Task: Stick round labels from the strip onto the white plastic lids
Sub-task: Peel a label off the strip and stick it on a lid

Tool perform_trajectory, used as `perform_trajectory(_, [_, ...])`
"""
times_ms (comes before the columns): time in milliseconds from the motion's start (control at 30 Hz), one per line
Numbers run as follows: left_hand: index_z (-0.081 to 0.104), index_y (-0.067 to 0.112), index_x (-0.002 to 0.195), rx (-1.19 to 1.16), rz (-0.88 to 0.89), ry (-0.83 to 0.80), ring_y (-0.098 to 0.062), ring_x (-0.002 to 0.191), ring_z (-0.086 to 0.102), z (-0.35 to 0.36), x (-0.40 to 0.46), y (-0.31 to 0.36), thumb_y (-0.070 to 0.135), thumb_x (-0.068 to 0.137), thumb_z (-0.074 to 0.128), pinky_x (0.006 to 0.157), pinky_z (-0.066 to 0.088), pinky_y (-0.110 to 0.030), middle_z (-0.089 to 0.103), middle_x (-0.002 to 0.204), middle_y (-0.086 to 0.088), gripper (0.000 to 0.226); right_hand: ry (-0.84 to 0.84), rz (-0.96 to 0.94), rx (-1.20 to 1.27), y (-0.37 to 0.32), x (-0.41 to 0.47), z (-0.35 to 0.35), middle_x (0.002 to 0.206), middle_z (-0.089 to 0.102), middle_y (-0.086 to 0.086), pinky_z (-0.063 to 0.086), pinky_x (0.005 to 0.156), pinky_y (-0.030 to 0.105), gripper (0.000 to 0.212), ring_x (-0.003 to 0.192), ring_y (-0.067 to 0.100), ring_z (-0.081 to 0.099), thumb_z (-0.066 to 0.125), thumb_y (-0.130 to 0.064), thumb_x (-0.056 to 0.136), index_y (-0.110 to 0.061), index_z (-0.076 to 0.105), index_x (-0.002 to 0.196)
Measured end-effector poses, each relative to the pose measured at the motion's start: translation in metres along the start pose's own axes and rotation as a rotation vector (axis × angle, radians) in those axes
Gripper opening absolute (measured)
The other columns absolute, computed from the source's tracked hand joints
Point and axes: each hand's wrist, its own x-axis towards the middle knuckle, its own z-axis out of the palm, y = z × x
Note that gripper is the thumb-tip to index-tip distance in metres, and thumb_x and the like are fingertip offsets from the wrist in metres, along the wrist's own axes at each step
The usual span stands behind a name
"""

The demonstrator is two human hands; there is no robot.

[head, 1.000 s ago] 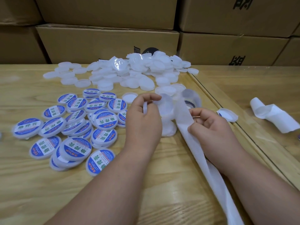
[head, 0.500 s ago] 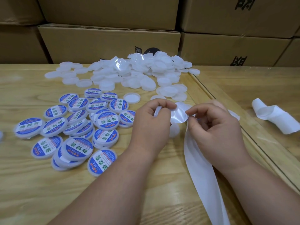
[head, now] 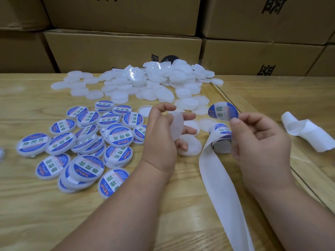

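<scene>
head view, left hand (head: 163, 134): a blank white lid (head: 176, 126) is held on edge between the thumb and curled fingers, its flat face turned toward the other hand, lifted a bit off the counter (head: 27, 205).

head view, right hand (head: 259, 142): a peeled round label (head: 223, 111) is pinched by its lower edge between thumb and forefinger, with the rest of the fingers loosely curled. The printed blue side is seen from here, so the sticky side is probably facing away, tbh hard to be sure.

label vs lid: well apart for now, with the label up and to the right of the lid.

strip (head: 217, 178): the white backing is trailed from a small roll (head: 222, 140) just beside the right hand down toward the near edge of the counter. Another label is still seen on the roll.

done pile (head: 87, 147): labelled lids are heaped on the left, some overlapping.

blank pile (head: 145, 82): plain white lids are scattered at the back, in front of the cardboard boxes (head: 123, 48).

spare backing (head: 306, 132): a loose curl is left on the right, out of the way.

step in hand: label to be centred on the lid, by the look of it.

how it's done well: the label should be kept held by the very edge so little glue gets touched. The lid is best tilted flat toward the label first. One edge should be laid down inside the rim, then smoothed across with the thumb so no bubble or crease gets trapped.

watch out: an off-centre stick probably can't be lifted cleanly, so it should be lined up before anything touches.
</scene>
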Motion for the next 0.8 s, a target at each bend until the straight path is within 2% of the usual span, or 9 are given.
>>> perform_trajectory(67, [0.061,0.027,0.105,0.012,-0.008,0.008,-0.028,0.088,0.07,-0.001,0.001,0.001,0.031,0.103,0.044,0.053,0.049,-0.027,0.076,0.11,-0.002,0.018,-0.053,0.166,0.236,-0.004,0.003,-0.003,0.053,0.042,-0.003,0.029,0.039,0.021,0.019,0.042,0.012,0.032,0.061,-0.021,0.084,-0.027,0.066,0.066])
perform_trajectory(133, [0.066,0.03,0.105,0.024,-0.024,0.016,-0.026,0.093,0.073,-0.002,0.003,0.001,0.035,0.109,0.039,0.058,0.051,-0.027,0.075,0.115,0.005,0.027,-0.19,0.345,0.467,-0.007,0.005,-0.007,0.053,0.036,-0.003,0.022,0.035,0.019,0.022,0.038,0.009,0.024,0.055,-0.023,0.087,-0.023,0.06,0.065])
perform_trajectory(200, [0.064,0.027,0.105,0.003,-0.046,0.02,-0.025,0.076,0.072,-0.001,0.004,0.002,0.039,0.109,0.035,0.05,0.042,-0.027,0.077,0.11,0.001,0.032,-0.353,0.517,0.615,-0.01,0.006,-0.012,0.053,0.034,-0.005,0.02,0.033,0.018,0.017,0.037,0.007,0.021,0.054,-0.03,0.084,-0.018,0.064,0.076])
perform_trajectory(300, [0.061,0.02,0.098,-0.085,-0.093,-0.013,-0.025,0.048,0.058,0.0,0.004,0.004,0.045,0.103,0.038,0.04,0.026,-0.021,0.076,0.088,-0.004,0.034,-0.558,0.709,0.701,-0.012,0.005,-0.012,0.051,0.036,-0.005,0.018,0.032,0.018,0.031,0.039,0.007,0.016,0.059,-0.035,0.076,-0.013,0.066,0.098])
perform_trajectory(400, [0.065,0.018,0.093,-0.137,-0.121,-0.051,-0.026,0.045,0.053,-0.001,0.004,0.004,0.039,0.085,0.044,0.04,0.019,-0.022,0.066,0.083,-0.021,0.031,-0.696,0.81,0.758,-0.011,0.004,-0.01,0.05,0.039,-0.004,0.019,0.034,0.015,0.038,0.039,0.009,0.015,0.065,-0.034,0.075,-0.009,0.071,0.102])
perform_trajectory(467, [0.064,0.018,0.095,-0.128,-0.132,-0.077,-0.026,0.046,0.053,-0.001,0.003,0.004,0.034,0.089,0.04,0.041,0.02,-0.023,0.067,0.096,-0.032,0.029,-0.734,0.843,0.769,-0.01,0.003,-0.009,0.05,0.04,-0.004,0.019,0.034,0.015,0.041,0.039,0.009,0.016,0.066,-0.034,0.076,-0.008,0.073,0.107])
perform_trajectory(533, [0.06,0.017,0.099,-0.116,-0.135,-0.095,-0.025,0.047,0.053,-0.001,0.003,0.003,0.029,0.098,0.031,0.041,0.021,-0.023,0.072,0.105,-0.028,0.032,-0.733,0.867,0.757,-0.008,0.003,-0.008,0.05,0.039,-0.004,0.02,0.033,0.015,0.045,0.039,0.009,0.015,0.065,-0.035,0.077,-0.007,0.073,0.111])
perform_trajectory(633, [0.058,0.017,0.102,-0.111,-0.129,-0.117,-0.025,0.047,0.054,-0.003,0.003,0.001,0.027,0.102,0.026,0.041,0.022,-0.023,0.075,0.105,-0.022,0.033,-0.716,0.896,0.748,-0.008,0.004,-0.008,0.049,0.036,-0.004,0.02,0.033,0.015,0.052,0.039,0.009,0.014,0.065,-0.036,0.076,-0.005,0.07,0.118])
perform_trajectory(800, [0.057,0.017,0.103,-0.114,-0.128,-0.146,-0.025,0.046,0.055,-0.002,0.004,0.001,0.029,0.079,0.041,0.039,0.022,-0.022,0.075,0.104,-0.022,0.031,-0.699,0.917,0.721,-0.006,0.005,-0.007,0.048,0.034,-0.004,0.02,0.032,0.015,0.05,0.04,0.009,0.013,0.063,-0.037,0.077,-0.006,0.072,0.116])
